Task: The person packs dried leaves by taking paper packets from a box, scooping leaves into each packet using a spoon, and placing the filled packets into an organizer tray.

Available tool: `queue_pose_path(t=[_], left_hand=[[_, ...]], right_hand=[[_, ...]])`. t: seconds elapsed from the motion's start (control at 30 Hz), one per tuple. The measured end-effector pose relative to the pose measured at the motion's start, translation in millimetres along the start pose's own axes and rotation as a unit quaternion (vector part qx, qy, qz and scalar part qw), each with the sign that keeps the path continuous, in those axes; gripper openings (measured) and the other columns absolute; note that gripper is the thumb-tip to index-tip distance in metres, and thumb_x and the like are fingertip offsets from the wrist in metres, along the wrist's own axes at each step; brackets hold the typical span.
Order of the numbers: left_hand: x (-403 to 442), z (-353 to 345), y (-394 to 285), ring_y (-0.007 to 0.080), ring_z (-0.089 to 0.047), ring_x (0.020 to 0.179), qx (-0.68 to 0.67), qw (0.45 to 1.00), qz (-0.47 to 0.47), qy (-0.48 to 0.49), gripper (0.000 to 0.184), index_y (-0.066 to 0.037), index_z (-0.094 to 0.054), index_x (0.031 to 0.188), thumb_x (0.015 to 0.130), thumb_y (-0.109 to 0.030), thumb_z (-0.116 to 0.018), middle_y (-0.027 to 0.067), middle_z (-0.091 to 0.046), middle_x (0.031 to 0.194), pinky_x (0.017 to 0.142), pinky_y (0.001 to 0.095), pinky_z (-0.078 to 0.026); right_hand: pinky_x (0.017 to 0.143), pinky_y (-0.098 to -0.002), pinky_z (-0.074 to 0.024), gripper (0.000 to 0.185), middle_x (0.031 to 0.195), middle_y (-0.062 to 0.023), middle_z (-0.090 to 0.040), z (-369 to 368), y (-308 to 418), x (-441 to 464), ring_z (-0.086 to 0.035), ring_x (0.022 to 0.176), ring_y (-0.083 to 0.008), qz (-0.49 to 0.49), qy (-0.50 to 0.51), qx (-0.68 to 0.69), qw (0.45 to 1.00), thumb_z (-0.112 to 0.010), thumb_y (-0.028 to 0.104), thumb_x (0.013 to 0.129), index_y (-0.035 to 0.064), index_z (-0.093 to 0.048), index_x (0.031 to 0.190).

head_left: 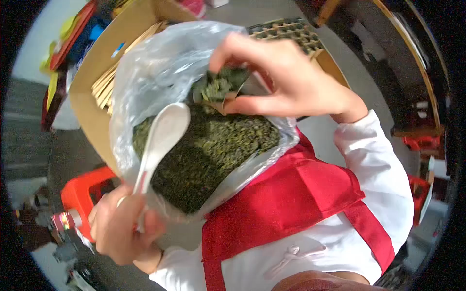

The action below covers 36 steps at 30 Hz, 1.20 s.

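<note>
A clear plastic bag [160, 68] lies open before me, full of dark green dried leaves [208, 150] that look like loose tea. My left hand [124, 225], at the lower left, is closed round the handle of a white soup spoon [165, 131]. The spoon's bowl is over the leaves and looks to have nothing in it. Above the far side of the leaves, my right hand [281, 80] grips a small open packet [255, 86] between thumb and fingers. Green leaves show at the packet's mouth. Part of the packet is hidden by the fingers.
The bag rests in a cardboard box [87, 82] with thin wooden sticks [103, 89] along one side. An orange-red plastic jug [80, 191] stands at the left. A black-and-tan patterned woven item [286, 34] lies at the top. Wooden furniture [412, 43] is at the right.
</note>
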State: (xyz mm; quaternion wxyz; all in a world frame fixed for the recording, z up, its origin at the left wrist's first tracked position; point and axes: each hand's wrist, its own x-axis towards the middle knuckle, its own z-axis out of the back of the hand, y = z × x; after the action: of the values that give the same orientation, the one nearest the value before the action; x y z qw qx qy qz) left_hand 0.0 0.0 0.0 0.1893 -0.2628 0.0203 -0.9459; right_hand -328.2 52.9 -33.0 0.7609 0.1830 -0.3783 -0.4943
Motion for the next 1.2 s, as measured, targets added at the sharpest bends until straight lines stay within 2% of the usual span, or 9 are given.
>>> queue_pose_path(t=[0.07,0.13,0.2,0.27,0.3,0.37,0.5,0.9,1.2], left_hand=[[-1,1,11,0.0287,-0.062,0.061,-0.006,0.999,0.004,-0.048,0.026,0.003,-0.066,0.089,0.073,-0.015,-0.075,0.0179,-0.067,0.08,0.052,0.0317,-0.047],[3,-29,-5,0.0288,-0.061,0.059,-0.037,0.996,-0.027,-0.078,0.024,0.003,-0.065,0.089,0.075,-0.014,-0.072,0.0178,-0.066,0.077,0.051,0.0314,-0.046],[2,-23,-1,0.0291,-0.062,0.06,-0.015,0.997,-0.058,-0.052,0.022,0.002,-0.064,0.091,0.078,-0.015,-0.07,0.0174,-0.065,0.074,0.05,0.0325,-0.045],[5,-28,-3,0.0295,-0.063,0.061,-0.027,0.996,-0.047,-0.074,0.022,0.002,-0.064,0.092,0.079,-0.016,-0.07,0.0179,-0.065,0.075,0.05,0.0333,-0.045],[5,-32,-5,0.0298,-0.063,0.061,-0.033,0.995,-0.04,-0.086,0.022,0.002,-0.064,0.092,0.08,-0.016,-0.07,0.0181,-0.065,0.076,0.05,0.0336,-0.045],[7,-35,-7,0.0302,-0.064,0.062,-0.035,0.996,-0.027,-0.078,0.023,0.001,-0.065,0.091,0.08,-0.018,-0.07,0.0177,-0.065,0.076,0.051,0.034,-0.045],[6,-40,-4,0.0309,-0.064,0.063,-0.029,0.997,-0.028,-0.058,0.024,0.0,-0.065,0.09,0.081,-0.021,-0.071,0.0167,-0.066,0.076,0.054,0.0338,-0.046],[11,-44,-8,0.0285,-0.064,0.061,-0.043,0.997,-0.019,-0.06,0.022,-0.002,-0.065,0.09,0.084,-0.023,-0.069,0.0156,-0.065,0.073,0.051,0.0321,-0.046],[10,-45,-8,0.0262,-0.065,0.064,-0.025,0.999,-0.01,-0.023,0.019,-0.005,-0.065,0.088,0.08,-0.021,-0.072,0.0123,-0.067,0.077,0.052,0.0303,-0.047]], right_hand=[[0.083,-0.0281,-0.0507,0.048,0.104,-0.0034,-0.063,5,6,-4,-0.063,0.095,-0.014,0.032,-0.114,0.001,0.993,-0.08,0.015,0.077,0.0061,-0.056,0.117],[0.08,-0.0323,-0.0544,0.037,0.099,-0.0084,-0.066,48,17,-37,-0.067,0.087,-0.0213,-0.013,-0.145,-0.078,0.986,-0.074,0.019,0.083,0.0069,-0.056,0.113],[0.077,-0.031,-0.051,0.025,0.096,-0.0068,-0.063,56,24,-51,-0.064,0.085,-0.0205,-0.085,-0.214,-0.097,0.968,-0.07,0.02,0.087,0.0092,-0.058,0.107],[0.079,-0.0292,-0.0512,0.034,0.101,-0.0057,-0.062,66,-12,-85,-0.063,0.092,-0.0149,-0.138,-0.278,-0.098,0.945,-0.074,0.014,0.084,0.0056,-0.056,0.111],[0.086,-0.0296,-0.0517,0.05,0.107,-0.0043,-0.062,81,-56,-118,-0.062,0.1,-0.0136,-0.164,-0.273,-0.145,0.937,-0.079,0.011,0.08,0.0045,-0.054,0.122],[0.075,-0.0303,-0.0544,0.045,0.096,-0.0118,-0.07,85,-96,-154,-0.068,0.087,-0.0158,-0.245,-0.263,-0.252,0.899,-0.079,0.015,0.078,-0.0004,-0.055,0.113],[0.073,-0.0305,-0.0531,0.042,0.088,-0.0124,-0.07,65,-188,-222,-0.068,0.081,-0.0137,-0.471,-0.237,-0.166,0.833,-0.078,0.014,0.078,-0.0011,-0.054,0.109],[0.066,-0.0345,-0.0557,0.056,0.092,-0.0154,-0.067,20,-303,-241,-0.07,0.074,-0.0214,-0.507,-0.228,-0.098,0.825,-0.081,0.017,0.07,0.0033,-0.05,0.114],[0.077,-0.0317,-0.0539,0.06,0.109,-0.0162,-0.062,18,-311,-232,-0.063,0.096,-0.0191,-0.57,-0.221,-0.09,0.786,-0.078,0.014,0.071,0.0018,-0.048,0.122]])
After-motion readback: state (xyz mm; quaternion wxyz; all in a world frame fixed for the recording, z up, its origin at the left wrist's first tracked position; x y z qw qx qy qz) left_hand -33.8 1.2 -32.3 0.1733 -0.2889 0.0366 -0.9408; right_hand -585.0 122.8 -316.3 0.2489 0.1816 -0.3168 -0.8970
